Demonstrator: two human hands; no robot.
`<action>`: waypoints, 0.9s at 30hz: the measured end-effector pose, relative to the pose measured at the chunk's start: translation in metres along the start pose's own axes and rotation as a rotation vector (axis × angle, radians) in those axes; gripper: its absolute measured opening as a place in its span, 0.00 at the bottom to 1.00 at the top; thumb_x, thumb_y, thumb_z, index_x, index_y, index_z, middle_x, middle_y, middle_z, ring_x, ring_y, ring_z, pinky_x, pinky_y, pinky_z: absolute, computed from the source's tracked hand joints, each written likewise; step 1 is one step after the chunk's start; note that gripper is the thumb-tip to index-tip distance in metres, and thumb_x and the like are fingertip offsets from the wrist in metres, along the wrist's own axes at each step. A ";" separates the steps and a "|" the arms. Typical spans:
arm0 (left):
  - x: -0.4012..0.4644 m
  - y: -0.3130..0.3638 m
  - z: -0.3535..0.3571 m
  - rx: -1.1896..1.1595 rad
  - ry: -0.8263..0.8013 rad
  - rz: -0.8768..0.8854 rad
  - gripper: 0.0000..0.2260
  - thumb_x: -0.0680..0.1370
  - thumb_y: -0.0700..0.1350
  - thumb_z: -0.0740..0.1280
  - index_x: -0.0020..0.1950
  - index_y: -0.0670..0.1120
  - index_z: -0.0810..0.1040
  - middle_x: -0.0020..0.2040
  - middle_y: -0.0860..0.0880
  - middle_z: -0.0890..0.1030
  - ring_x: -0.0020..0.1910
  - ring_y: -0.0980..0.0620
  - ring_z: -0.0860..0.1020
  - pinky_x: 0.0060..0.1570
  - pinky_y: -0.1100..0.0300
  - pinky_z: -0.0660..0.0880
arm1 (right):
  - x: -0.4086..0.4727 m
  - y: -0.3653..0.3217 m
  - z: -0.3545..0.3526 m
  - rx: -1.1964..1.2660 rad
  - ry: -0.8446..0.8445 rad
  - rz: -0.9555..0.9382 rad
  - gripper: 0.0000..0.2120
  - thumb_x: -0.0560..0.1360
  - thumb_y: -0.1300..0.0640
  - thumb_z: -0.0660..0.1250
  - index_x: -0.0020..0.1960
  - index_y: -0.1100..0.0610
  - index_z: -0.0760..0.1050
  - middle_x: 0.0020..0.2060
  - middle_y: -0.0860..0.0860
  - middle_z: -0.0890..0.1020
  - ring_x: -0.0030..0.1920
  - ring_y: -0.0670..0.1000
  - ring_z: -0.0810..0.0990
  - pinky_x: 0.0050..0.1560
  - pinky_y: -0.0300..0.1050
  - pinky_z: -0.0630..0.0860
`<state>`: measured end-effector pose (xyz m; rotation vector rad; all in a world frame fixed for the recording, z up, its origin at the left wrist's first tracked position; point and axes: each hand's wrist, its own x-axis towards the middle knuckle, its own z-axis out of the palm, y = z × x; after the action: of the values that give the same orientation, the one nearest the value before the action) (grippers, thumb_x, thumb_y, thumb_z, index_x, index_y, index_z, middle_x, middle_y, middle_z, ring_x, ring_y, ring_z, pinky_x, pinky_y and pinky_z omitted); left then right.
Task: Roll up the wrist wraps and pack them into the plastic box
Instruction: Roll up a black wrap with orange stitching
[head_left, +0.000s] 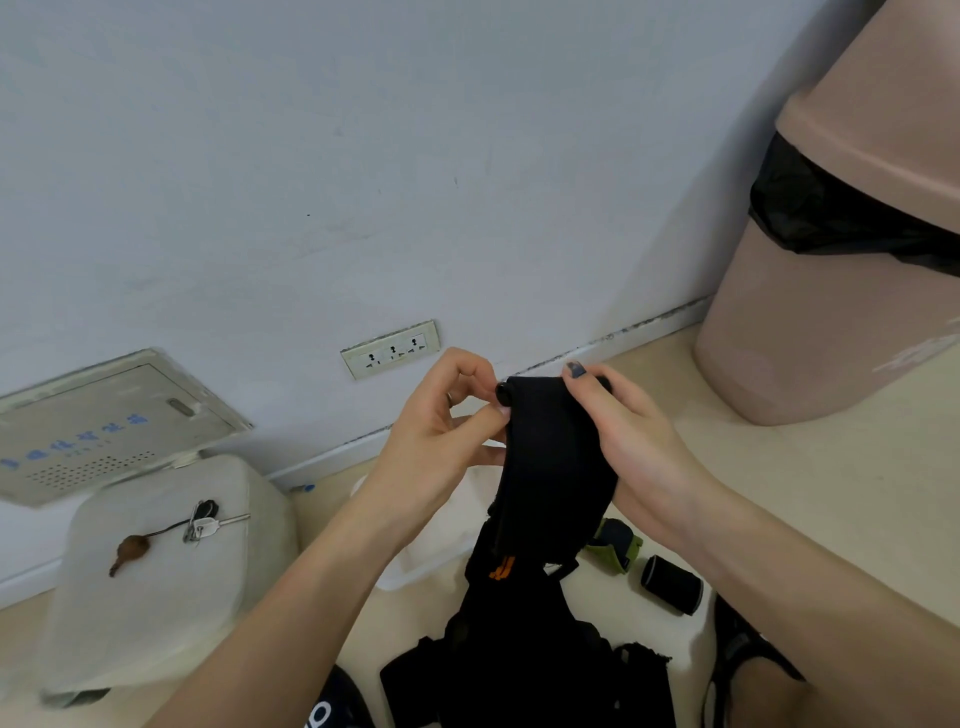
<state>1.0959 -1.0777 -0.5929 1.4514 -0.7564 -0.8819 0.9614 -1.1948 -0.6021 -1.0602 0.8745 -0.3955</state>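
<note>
A long black wrist wrap (550, 457) hangs in the air at the centre, its top end rolled into a small tight coil. My left hand (441, 431) pinches the coil's left side between thumb and fingers. My right hand (634, 441) grips the wrap's right edge, fingers curled over the top. The wrap's tail, with an orange mark, drops onto a heap of black wraps (524, 670) on the floor. A rolled black wrap (671, 584) and a green-and-black roll (615, 543) lie on the floor to the right. The white plastic box (415, 564) sits behind my left forearm, mostly hidden.
A pale stool (156, 571) with keys (200, 522) on it stands at the left. A pink bin (841, 270) with a black liner stands at the right against the wall. A wall socket (389, 349) and a metal panel (104, 426) are low on the wall.
</note>
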 end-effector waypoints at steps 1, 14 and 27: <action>-0.001 0.000 0.000 0.009 0.002 0.019 0.10 0.81 0.32 0.65 0.47 0.47 0.73 0.45 0.53 0.79 0.38 0.51 0.81 0.43 0.55 0.82 | -0.001 0.000 0.001 0.014 -0.003 0.013 0.14 0.83 0.45 0.65 0.56 0.56 0.81 0.52 0.55 0.85 0.58 0.55 0.85 0.57 0.52 0.82; -0.006 -0.002 0.002 0.037 0.043 0.164 0.06 0.81 0.29 0.63 0.49 0.38 0.76 0.40 0.52 0.81 0.38 0.49 0.83 0.48 0.56 0.81 | -0.004 -0.005 0.001 0.097 -0.055 0.058 0.20 0.83 0.45 0.66 0.60 0.61 0.79 0.54 0.57 0.86 0.53 0.54 0.86 0.50 0.48 0.82; 0.002 -0.009 0.011 -0.292 0.045 -0.056 0.07 0.78 0.46 0.66 0.50 0.43 0.79 0.50 0.43 0.81 0.44 0.48 0.81 0.47 0.58 0.79 | -0.006 -0.009 -0.002 0.219 -0.131 0.134 0.20 0.85 0.46 0.61 0.65 0.60 0.80 0.57 0.58 0.86 0.59 0.57 0.86 0.64 0.56 0.80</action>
<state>1.0870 -1.0841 -0.6019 1.2335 -0.5304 -0.9562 0.9578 -1.1962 -0.5920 -0.8110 0.7621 -0.2982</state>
